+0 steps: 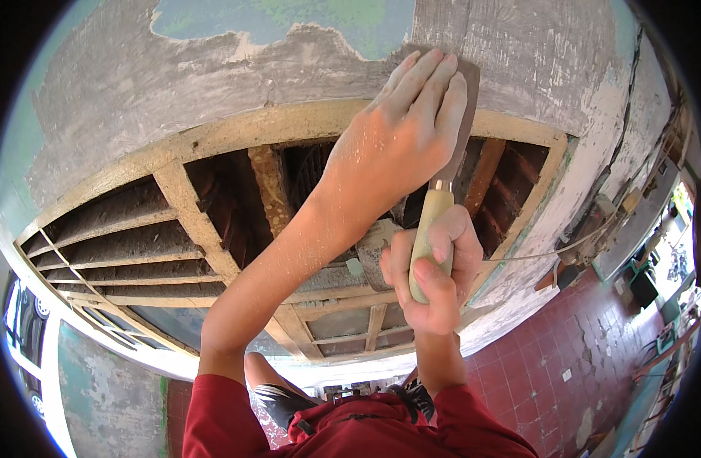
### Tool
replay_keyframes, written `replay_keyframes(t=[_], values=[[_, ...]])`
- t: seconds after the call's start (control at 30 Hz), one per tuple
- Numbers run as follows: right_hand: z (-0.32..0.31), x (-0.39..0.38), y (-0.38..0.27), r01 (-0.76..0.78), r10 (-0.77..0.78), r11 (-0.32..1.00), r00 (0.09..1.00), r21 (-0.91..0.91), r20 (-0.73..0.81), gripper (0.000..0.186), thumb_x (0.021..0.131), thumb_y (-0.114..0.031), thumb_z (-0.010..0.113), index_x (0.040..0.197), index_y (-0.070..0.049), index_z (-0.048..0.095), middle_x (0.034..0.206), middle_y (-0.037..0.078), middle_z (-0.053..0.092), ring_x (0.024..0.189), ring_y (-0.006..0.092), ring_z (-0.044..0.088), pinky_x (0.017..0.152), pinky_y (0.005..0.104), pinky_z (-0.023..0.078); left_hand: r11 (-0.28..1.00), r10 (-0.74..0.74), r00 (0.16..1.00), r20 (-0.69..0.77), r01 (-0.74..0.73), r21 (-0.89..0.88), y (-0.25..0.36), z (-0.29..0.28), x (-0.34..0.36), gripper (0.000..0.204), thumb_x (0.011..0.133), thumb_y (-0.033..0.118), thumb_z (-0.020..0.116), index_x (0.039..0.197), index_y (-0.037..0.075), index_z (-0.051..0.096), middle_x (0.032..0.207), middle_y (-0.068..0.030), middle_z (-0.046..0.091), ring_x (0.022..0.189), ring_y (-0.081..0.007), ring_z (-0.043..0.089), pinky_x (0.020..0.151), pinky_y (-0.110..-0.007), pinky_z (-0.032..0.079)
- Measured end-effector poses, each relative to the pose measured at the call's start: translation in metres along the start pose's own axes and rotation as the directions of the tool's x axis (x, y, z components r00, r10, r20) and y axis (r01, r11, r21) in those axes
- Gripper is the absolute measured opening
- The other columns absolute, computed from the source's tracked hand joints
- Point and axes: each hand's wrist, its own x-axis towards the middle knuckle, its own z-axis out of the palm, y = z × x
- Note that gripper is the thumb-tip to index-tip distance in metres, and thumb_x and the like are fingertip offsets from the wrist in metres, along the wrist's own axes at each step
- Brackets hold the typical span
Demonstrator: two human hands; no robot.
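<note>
My right hand is closed round the pale wooden handle of a scraper. Its wide, dull metal blade points up against the wall. Flat along that blade lies my left hand, fingers stretched toward the tip and dusted with whitish powder; it covers part of the blade. Around the blade the wall shows bare, scratched grey plaster. A patch of blue-green paint with a ragged edge remains just left of and above my fingertips.
Below my hands runs a yellowish wooden frame with dusty slats and dark openings. A thin cable crosses at the right. Red floor tiles lie far below, with a green chair at the right.
</note>
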Motion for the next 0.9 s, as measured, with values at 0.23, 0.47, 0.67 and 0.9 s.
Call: replay_keyframes(t=[0.23, 0.47, 0.67, 0.9], values=[[0.006, 0.011, -0.001, 0.066, -0.065, 0.997, 0.997, 0.048, -0.029, 0.021, 0.087, -0.012, 0.056, 0.08, -0.006, 0.038, 0.058, 0.001, 0.04, 0.038, 0.0038, 0.037, 0.036, 0.0183, 0.023, 1.0, -0.02, 1.0, 0.018, 0.021, -0.024, -0.002, -0.004, 0.009, 0.043, 0.072, 0.0, 0.062, 0.113, -0.006, 0.055, 0.122, -0.0163, 0.059, 0.119, -0.0307, 0.055, 0.102, -0.038, 0.048], [-0.001, 0.009, -0.007, 0.026, -0.026, 1.0, 0.999, 0.018, 0.044, 0.02, 0.085, -0.007, 0.051, 0.087, -0.009, 0.032, 0.053, 0.005, 0.042, 0.037, 0.0077, 0.038, 0.04, 0.0221, 0.028, 0.997, 0.055, 0.998, -0.005, -0.055, 0.045, -0.006, 0.0, 0.007, 0.035, 0.073, 0.005, 0.061, 0.105, -0.008, 0.058, 0.113, -0.0184, 0.062, 0.113, -0.029, 0.058, 0.102, -0.037, 0.046], [-0.001, 0.002, 0.0, 0.015, -0.015, 0.998, 1.0, 0.067, -0.008, 0.02, 0.085, -0.01, 0.054, 0.085, -0.009, 0.034, 0.053, 0.003, 0.041, 0.037, 0.0057, 0.035, 0.039, 0.0211, 0.025, 1.0, -0.008, 1.0, 0.0, 0.008, -0.001, 0.003, 0.001, 0.001, 0.043, 0.071, 0.0, 0.062, 0.112, -0.007, 0.056, 0.12, -0.0159, 0.06, 0.116, -0.0298, 0.057, 0.102, -0.038, 0.048], [-0.005, 0.002, -0.001, 0.032, -0.032, 0.998, 0.999, 0.061, -0.003, 0.02, 0.085, -0.01, 0.054, 0.086, -0.009, 0.034, 0.054, 0.001, 0.039, 0.037, 0.0064, 0.034, 0.039, 0.0223, 0.024, 1.0, -0.009, 1.0, 0.017, 0.009, -0.002, 0.004, 0.002, 0.002, 0.042, 0.071, 0.0, 0.062, 0.112, -0.007, 0.056, 0.12, -0.0166, 0.06, 0.117, -0.0302, 0.056, 0.103, -0.039, 0.047]])
